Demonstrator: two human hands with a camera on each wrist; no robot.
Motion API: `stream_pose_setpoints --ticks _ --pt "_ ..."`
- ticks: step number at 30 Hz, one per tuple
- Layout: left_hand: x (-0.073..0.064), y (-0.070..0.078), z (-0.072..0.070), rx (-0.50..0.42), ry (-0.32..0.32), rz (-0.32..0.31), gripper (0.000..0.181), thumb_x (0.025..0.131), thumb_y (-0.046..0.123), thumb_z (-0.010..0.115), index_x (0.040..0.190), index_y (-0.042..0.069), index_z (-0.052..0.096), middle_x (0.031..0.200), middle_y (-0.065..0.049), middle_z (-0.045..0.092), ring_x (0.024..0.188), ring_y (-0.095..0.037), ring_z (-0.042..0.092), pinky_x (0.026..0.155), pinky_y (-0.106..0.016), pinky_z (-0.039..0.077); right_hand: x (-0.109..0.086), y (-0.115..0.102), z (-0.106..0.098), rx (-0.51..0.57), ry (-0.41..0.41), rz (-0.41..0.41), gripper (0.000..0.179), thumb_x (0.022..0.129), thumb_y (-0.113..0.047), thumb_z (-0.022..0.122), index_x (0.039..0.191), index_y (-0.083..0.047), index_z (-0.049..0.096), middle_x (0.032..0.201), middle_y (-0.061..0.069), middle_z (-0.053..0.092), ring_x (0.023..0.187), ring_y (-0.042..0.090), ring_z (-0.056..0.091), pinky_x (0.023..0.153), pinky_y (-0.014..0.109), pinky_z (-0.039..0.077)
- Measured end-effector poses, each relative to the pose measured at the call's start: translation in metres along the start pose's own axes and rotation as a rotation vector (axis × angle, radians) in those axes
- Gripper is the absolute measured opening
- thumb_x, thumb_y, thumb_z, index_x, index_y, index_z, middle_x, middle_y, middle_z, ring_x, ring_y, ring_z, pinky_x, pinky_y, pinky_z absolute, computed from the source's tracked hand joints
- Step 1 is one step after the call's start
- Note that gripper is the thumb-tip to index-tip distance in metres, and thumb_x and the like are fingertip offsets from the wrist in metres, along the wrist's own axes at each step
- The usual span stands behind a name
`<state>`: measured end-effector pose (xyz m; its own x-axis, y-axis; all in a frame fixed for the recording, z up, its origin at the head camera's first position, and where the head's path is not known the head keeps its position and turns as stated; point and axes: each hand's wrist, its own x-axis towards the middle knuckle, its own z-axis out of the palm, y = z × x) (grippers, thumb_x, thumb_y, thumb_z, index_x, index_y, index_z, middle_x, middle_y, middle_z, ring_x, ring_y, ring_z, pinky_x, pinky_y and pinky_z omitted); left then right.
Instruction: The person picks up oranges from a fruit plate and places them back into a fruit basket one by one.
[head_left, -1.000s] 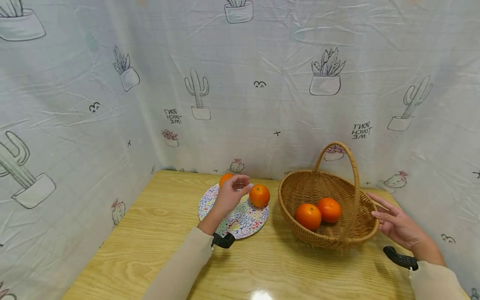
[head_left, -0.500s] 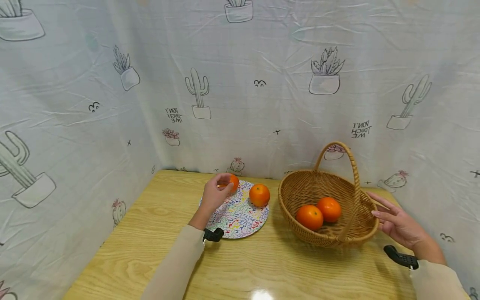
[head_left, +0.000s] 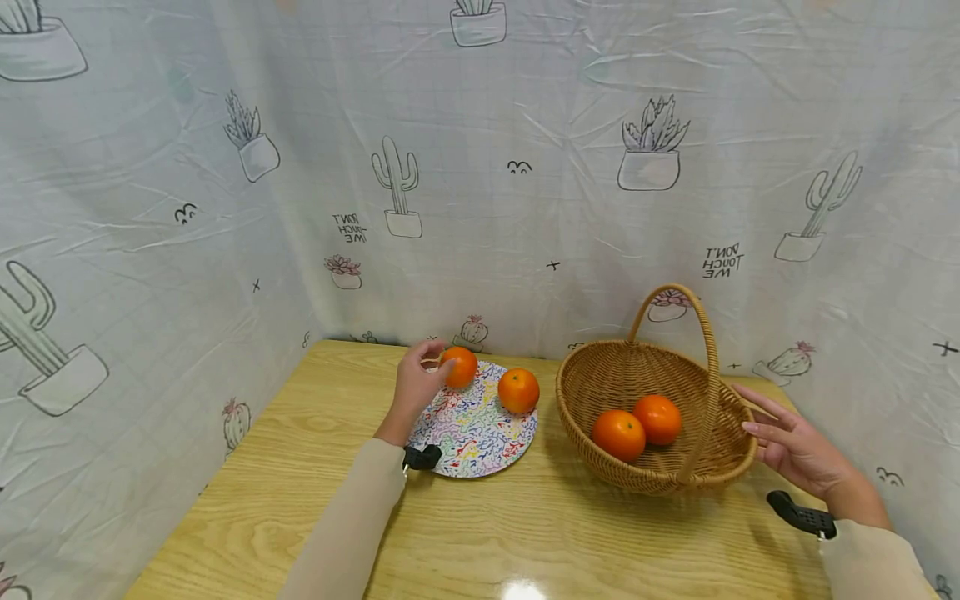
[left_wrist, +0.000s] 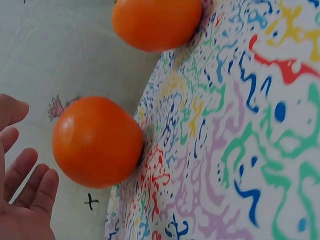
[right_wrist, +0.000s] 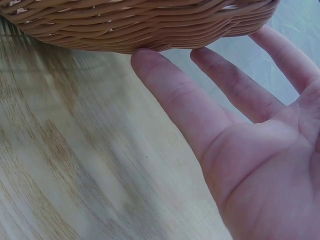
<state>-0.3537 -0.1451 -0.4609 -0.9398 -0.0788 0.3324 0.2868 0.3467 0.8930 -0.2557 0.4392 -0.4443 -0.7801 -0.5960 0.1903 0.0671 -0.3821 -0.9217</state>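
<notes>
My left hand [head_left: 417,385] is beside the rear orange [head_left: 460,367] on a round plate [head_left: 472,454] with a multicoloured squiggle pattern. In the left wrist view the fingers [left_wrist: 42,192] are spread and apart from that orange [left_wrist: 97,142]. A second orange [head_left: 518,391] sits at the plate's right edge. On the right, my right hand [head_left: 802,454] touches the outer side of a wicker basket [head_left: 600,379] with extended fingertips. Two more oranges, a front one [head_left: 618,435] and a rear one [head_left: 658,419], lie inside the basket.
The basket's tall arched handle [head_left: 711,358] rises over its right part. A wooden table [head_left: 480,542] carries everything. Behind and at the sides hangs a pale curtain [head_left: 480,208] printed with potted cacti. Each wrist wears a black device.
My left hand has moved left across the plate, from between the two oranges to the left side of the rear one. My right hand has stayed at the basket.
</notes>
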Motion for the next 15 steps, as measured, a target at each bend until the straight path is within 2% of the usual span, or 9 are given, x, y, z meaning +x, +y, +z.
stream_pose_setpoints --ticks 4,9,15 --pt "0.005 -0.002 -0.001 0.015 -0.038 -0.022 0.044 0.094 0.021 0.076 0.133 0.005 0.064 0.136 -0.019 0.058 0.124 -0.035 0.054 0.111 -0.052 0.048 0.000 0.000 0.000 -0.002 0.002 0.008 0.067 0.107 0.010 0.020 0.163 -0.025 0.030 0.148 -0.003 0.056 0.123 0.019 0.066 0.098 0.037 0.058" --pt "0.013 -0.005 0.000 0.078 -0.114 -0.067 0.053 0.095 0.022 0.075 0.143 0.009 0.058 0.146 -0.015 0.050 0.133 -0.037 0.048 0.116 -0.052 0.042 0.000 -0.001 0.001 -0.008 0.008 0.013 0.067 0.107 0.010 0.021 0.163 -0.025 0.029 0.146 -0.003 0.057 0.119 0.019 0.067 0.097 0.037 0.059" --pt "0.020 -0.008 0.002 0.131 -0.201 -0.079 0.062 0.096 0.023 0.074 0.151 0.010 0.050 0.156 -0.016 0.042 0.142 -0.039 0.041 0.120 -0.056 0.037 0.000 -0.001 0.001 -0.007 0.009 0.015 0.067 0.107 0.010 0.021 0.163 -0.026 0.031 0.146 -0.004 0.057 0.118 0.018 0.067 0.096 0.036 0.059"
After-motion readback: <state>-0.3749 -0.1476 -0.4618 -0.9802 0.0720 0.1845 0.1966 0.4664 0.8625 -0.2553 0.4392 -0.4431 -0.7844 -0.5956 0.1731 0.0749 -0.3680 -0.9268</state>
